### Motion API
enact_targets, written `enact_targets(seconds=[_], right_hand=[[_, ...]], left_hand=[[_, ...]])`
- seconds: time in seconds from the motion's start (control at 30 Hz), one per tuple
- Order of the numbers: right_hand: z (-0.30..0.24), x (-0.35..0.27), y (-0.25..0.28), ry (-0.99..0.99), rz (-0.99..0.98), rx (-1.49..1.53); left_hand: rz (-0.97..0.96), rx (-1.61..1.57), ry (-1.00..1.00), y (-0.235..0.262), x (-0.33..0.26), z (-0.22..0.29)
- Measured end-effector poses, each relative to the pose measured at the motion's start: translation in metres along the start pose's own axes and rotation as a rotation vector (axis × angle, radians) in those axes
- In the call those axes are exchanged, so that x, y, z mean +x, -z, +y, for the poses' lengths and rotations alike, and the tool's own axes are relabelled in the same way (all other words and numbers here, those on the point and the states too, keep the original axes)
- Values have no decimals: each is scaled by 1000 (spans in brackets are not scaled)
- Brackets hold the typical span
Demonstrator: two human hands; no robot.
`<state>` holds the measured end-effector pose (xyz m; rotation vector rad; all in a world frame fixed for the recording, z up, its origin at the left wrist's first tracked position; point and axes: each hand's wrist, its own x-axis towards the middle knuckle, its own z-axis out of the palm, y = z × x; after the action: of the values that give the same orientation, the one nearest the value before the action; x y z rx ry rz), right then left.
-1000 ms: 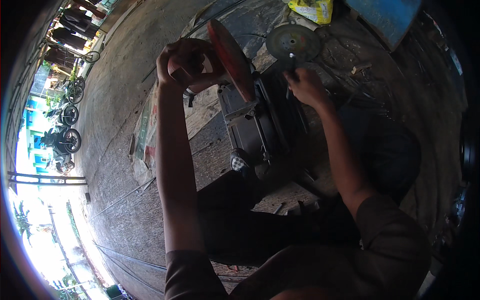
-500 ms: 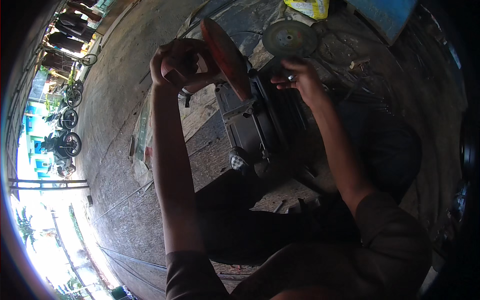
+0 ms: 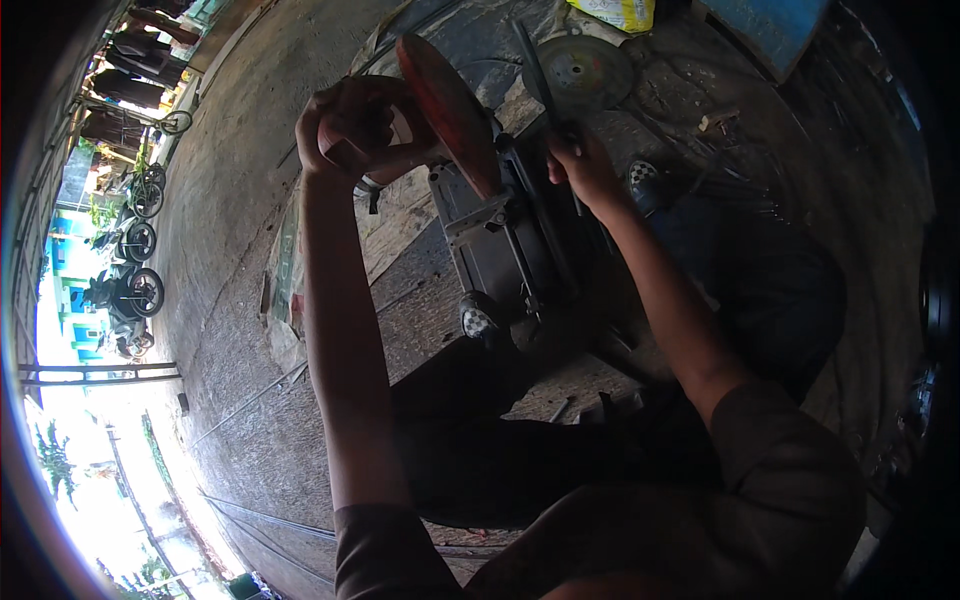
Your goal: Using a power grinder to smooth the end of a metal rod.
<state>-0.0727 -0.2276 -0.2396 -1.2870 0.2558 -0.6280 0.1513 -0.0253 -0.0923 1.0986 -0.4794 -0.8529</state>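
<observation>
A chop saw with a dark metal base (image 3: 490, 250) and a red blade guard (image 3: 445, 110) stands on the floor between my legs. My left hand (image 3: 345, 125) is closed around the saw's handle, on the left of the guard; the grip itself is mostly hidden by the fingers. To the right of the saw, my right hand (image 3: 585, 170) is closed around a dark metal bar (image 3: 533, 65). The bar slants up and away past the guard, and its lower part is hidden behind the hand and in shadow.
A round cutting disc (image 3: 578, 72) lies flat beyond my right hand. Past it are a yellow bag (image 3: 620, 12) and a blue metal panel (image 3: 775, 35). My checkered shoes (image 3: 480, 318) flank the saw. Motorcycles (image 3: 140, 290) stand far left; loose rods lie on the floor at right.
My right hand was loosely curled with no bar visible; now it grips the dark bar, raised beside the saw. My right shoe has come into sight. The left hand stays on the handle.
</observation>
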Motion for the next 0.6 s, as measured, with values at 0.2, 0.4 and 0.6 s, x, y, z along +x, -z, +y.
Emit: enact_targets(seconds=[0.2,0.4,0.6], right_hand=[[29,-8,-2,-37,1,-150],[18,-16,-15,-235,-33,223],[23,-18,-20,-144,-82,126]], left_hand=[[-111,-57,9,1,2,1],[-83,47,-30,4,0,0],[-16,38,-30,1,1,-1]])
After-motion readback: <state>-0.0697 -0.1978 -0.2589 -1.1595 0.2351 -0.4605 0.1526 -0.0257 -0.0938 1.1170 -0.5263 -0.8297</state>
